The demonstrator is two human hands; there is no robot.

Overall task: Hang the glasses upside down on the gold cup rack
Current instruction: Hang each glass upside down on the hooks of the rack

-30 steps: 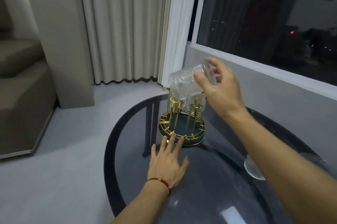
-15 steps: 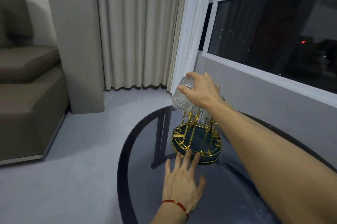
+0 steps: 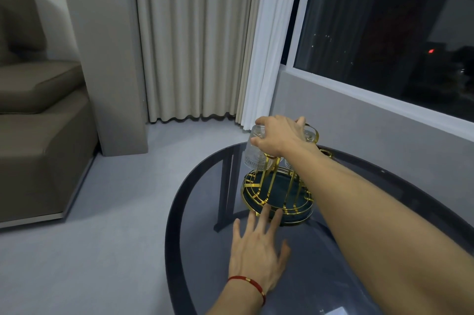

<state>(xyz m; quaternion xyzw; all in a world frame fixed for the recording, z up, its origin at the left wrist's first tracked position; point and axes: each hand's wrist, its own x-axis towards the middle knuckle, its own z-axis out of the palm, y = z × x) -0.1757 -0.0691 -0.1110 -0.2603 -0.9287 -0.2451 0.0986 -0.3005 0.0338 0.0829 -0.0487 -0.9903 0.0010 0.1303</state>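
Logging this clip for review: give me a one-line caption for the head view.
Right hand lowers an upside-down glass onto the gold cup rack; left hand rests flat on the table.

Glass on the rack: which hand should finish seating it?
Right. The right hand already grips the upside-down glass over the gold rack; the left hand lies flat on the table.
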